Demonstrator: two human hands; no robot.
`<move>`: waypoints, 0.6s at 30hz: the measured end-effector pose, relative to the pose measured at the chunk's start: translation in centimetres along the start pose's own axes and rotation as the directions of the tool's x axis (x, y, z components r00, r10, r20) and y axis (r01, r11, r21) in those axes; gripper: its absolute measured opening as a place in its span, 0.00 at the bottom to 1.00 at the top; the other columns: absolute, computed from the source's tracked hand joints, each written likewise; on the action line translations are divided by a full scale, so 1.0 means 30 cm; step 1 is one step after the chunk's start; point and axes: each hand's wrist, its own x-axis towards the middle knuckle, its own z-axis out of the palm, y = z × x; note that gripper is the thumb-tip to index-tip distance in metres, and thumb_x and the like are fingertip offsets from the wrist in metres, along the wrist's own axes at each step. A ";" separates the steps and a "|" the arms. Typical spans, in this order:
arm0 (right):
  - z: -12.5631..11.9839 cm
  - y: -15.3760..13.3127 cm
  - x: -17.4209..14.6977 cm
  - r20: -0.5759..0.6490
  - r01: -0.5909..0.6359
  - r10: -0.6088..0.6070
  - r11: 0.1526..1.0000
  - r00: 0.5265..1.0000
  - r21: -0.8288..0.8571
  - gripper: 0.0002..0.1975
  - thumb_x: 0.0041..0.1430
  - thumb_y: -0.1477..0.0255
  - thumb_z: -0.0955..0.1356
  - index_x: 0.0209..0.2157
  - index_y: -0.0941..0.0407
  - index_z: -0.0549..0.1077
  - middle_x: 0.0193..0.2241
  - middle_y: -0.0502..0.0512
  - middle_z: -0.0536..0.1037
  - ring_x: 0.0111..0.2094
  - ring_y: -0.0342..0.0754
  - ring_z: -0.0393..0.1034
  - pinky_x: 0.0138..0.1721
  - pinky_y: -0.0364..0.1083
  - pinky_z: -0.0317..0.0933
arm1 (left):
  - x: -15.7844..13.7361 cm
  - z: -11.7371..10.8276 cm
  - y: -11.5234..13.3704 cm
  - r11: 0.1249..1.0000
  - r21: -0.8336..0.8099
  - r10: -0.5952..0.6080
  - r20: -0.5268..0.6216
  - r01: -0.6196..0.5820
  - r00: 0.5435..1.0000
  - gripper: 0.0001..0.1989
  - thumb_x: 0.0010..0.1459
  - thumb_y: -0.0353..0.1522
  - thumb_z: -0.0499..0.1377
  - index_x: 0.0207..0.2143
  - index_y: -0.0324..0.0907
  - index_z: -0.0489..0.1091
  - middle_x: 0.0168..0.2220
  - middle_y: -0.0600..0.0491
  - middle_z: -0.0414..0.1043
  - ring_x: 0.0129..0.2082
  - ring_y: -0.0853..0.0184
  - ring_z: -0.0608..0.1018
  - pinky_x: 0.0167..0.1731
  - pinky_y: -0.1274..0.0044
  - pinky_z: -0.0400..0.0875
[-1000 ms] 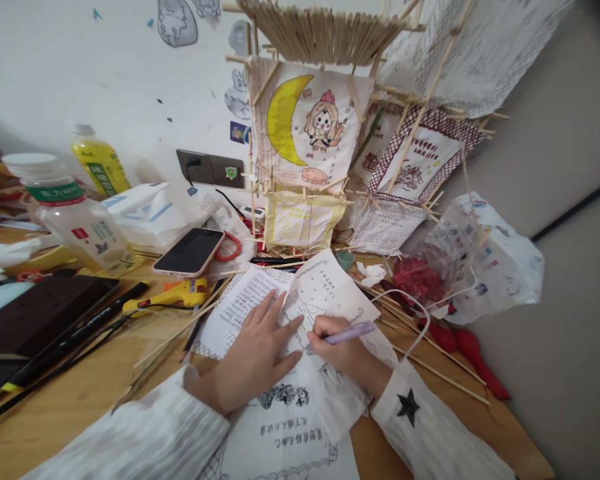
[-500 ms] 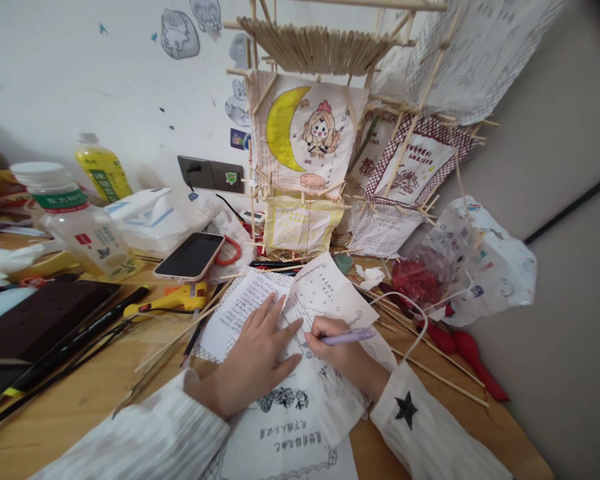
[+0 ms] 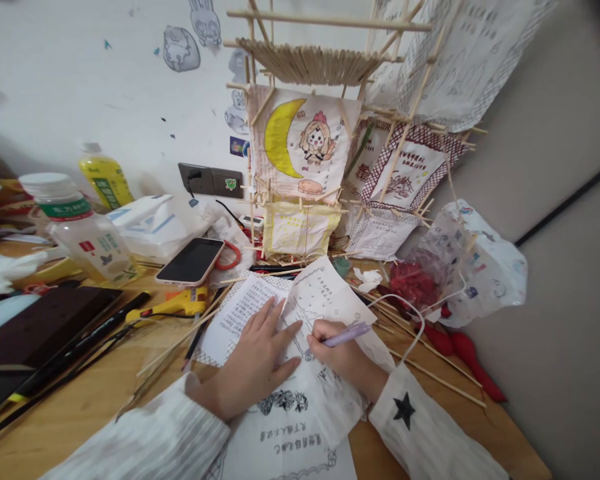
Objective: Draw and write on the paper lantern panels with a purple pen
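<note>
My right hand point(image 3: 341, 350) is closed around a light purple pen point(image 3: 349, 335), its tip down on a sheet of white paper point(image 3: 325, 291) with line drawings and writing. My left hand point(image 3: 263, 353) lies flat across the papers, fingers spread, its index finger on the drawn sheet's left side. Beneath its fingertips is a written sheet point(image 3: 253, 310) with a crosshatched border. Closer to me, another sheet point(image 3: 290, 443) with large characters and a dark drawing sticks out from under the others. My hands cover parts of these papers.
Behind the papers rises a wooden stick frame point(image 3: 330, 23) hung with drawn panels. On the left are a phone point(image 3: 191, 261), a yellow glue gun point(image 3: 173, 303), a bottle point(image 3: 83, 230) and a dark box point(image 3: 40, 327). Thin sticks point(image 3: 437, 377) and a plastic bag point(image 3: 485, 260) lie right.
The camera view has tilted slightly, so the background sits a little lower. The pen's back end has tipped up slightly in my right hand; my left hand stays put.
</note>
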 end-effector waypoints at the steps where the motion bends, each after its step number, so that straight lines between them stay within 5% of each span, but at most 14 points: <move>1: 0.001 0.002 0.000 -0.001 -0.002 0.002 1.000 1.000 0.000 0.14 0.51 0.75 0.63 0.17 0.55 0.53 0.15 0.44 0.57 0.19 0.40 0.51 0.20 0.40 0.45 | 0.000 -0.001 0.000 1.000 0.000 -0.003 0.006 0.003 1.000 0.25 0.53 0.36 0.58 0.54 0.44 0.63 0.58 0.41 0.53 0.60 0.43 0.51 0.52 0.54 0.57; 12: 0.005 0.000 0.000 -0.018 -0.043 0.045 0.996 0.999 0.076 0.14 0.49 0.76 0.63 0.16 0.55 0.53 0.14 0.43 0.56 0.18 0.39 0.52 0.20 0.40 0.46 | -0.009 0.035 -0.017 0.999 -0.019 -0.043 -0.041 0.042 0.998 0.34 0.52 0.37 0.59 0.59 0.37 0.54 0.59 0.39 0.55 0.61 0.47 0.51 0.54 0.56 0.56; 16: -0.032 -0.020 -0.005 -0.125 -0.065 0.099 0.964 0.987 0.258 0.10 0.54 0.68 0.63 0.21 0.55 0.60 0.15 0.45 0.64 0.17 0.41 0.57 0.20 0.40 0.52 | 0.003 0.031 -0.032 0.954 -0.273 -0.162 -0.129 0.122 0.978 0.31 0.53 0.37 0.58 0.59 0.38 0.56 0.58 0.42 0.59 0.59 0.51 0.57 0.55 0.60 0.56; 18: -0.072 -0.017 -0.013 -0.266 -0.004 0.099 0.942 0.959 0.337 0.12 0.57 0.62 0.60 0.27 0.55 0.63 0.15 0.45 0.66 0.16 0.42 0.58 0.19 0.40 0.53 | 0.019 0.011 -0.041 0.839 -0.493 -0.333 -0.130 0.231 0.934 0.25 0.54 0.37 0.55 0.55 0.40 0.63 0.54 0.45 0.65 0.55 0.55 0.65 0.53 0.63 0.59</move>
